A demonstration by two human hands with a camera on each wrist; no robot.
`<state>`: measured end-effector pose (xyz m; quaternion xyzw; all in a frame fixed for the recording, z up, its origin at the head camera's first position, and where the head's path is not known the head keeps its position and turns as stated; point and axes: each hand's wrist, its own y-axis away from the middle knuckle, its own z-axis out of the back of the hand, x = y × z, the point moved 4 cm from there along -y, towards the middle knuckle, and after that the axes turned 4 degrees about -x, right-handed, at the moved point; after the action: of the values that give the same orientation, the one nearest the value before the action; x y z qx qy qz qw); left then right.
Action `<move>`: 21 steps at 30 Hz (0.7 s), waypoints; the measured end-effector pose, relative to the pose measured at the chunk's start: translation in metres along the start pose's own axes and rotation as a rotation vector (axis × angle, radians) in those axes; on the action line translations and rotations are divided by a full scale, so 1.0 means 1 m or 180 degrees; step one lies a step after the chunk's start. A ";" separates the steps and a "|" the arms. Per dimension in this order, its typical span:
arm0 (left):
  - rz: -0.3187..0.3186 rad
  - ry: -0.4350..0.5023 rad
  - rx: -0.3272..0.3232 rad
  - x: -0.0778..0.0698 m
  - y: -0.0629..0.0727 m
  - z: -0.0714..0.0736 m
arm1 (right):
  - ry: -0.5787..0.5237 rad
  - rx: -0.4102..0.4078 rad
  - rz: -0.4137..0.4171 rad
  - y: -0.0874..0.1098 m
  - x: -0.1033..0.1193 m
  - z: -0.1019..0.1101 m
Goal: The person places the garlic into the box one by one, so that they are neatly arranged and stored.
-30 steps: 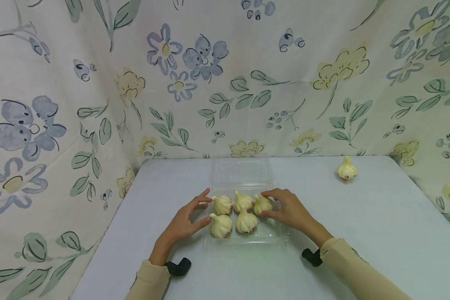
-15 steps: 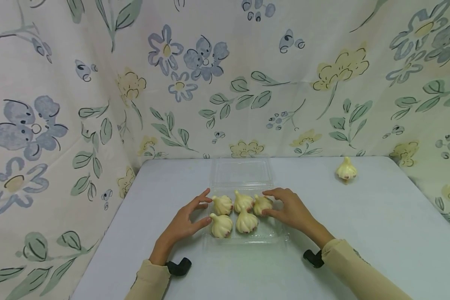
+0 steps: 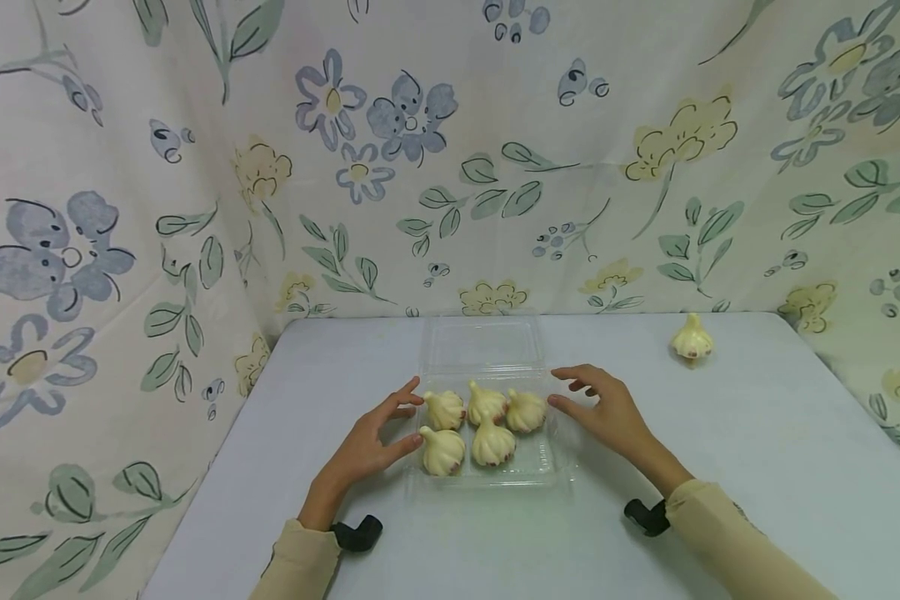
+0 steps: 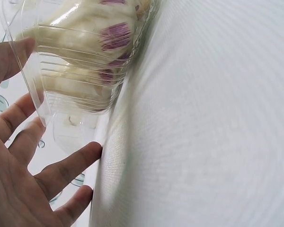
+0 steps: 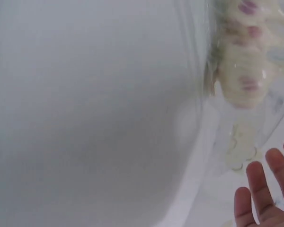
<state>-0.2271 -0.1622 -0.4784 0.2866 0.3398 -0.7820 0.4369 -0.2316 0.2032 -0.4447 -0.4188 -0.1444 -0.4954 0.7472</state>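
A clear plastic clamshell box (image 3: 487, 479) stands on the table, its lid (image 3: 482, 343) folded back. Inside it sit several pale garlic bulbs (image 3: 494, 444) with purple marks, in two rows; the front right of the box holds no bulb. My left hand (image 3: 371, 442) touches the box's left rim with thumb and fingertips, its fingers spread, as the left wrist view (image 4: 19, 165) also shows. My right hand (image 3: 603, 408) is by the box's right rim, holding nothing, with its fingers extended beside the back right garlic bulb (image 3: 526, 412).
One more garlic bulb (image 3: 692, 337) sits by itself at the back right of the white table (image 3: 780, 467). A floral curtain (image 3: 450, 167) hangs behind the table and along its sides. Black wrist-worn devices (image 3: 357, 534) sit at both cuffs.
My right hand has let go of the back right garlic bulb and drawn off to the right, over the box's rim. The left hand and the bulbs have stayed in place.
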 end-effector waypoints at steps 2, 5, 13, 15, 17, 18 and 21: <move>-0.0018 0.0009 0.0001 0.000 0.000 0.000 | 0.0025 -0.0070 -0.0062 0.001 -0.006 0.006; -0.0012 0.0039 0.0009 0.000 0.001 0.000 | 0.0082 -0.0136 -0.0192 0.002 -0.015 0.014; -0.0012 0.0057 0.0033 0.001 0.003 -0.001 | 0.0283 -0.0120 -0.0709 0.008 -0.046 0.038; -0.0014 0.0041 0.0036 0.002 0.004 -0.001 | 0.0334 -0.0067 -0.0860 0.010 -0.053 0.045; -0.0013 0.0036 0.0039 0.001 0.004 -0.001 | 0.0382 0.0016 -0.1015 0.010 -0.060 0.051; -0.0012 0.0036 0.0040 0.001 0.004 -0.001 | 0.0402 0.0053 -0.1085 0.011 -0.063 0.054; -0.0011 0.0064 0.0048 0.001 0.004 -0.001 | 0.0483 0.0146 -0.1273 0.012 -0.073 0.062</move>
<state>-0.2240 -0.1632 -0.4807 0.2971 0.3387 -0.7824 0.4299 -0.2426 0.2979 -0.4590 -0.3262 -0.1791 -0.6605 0.6521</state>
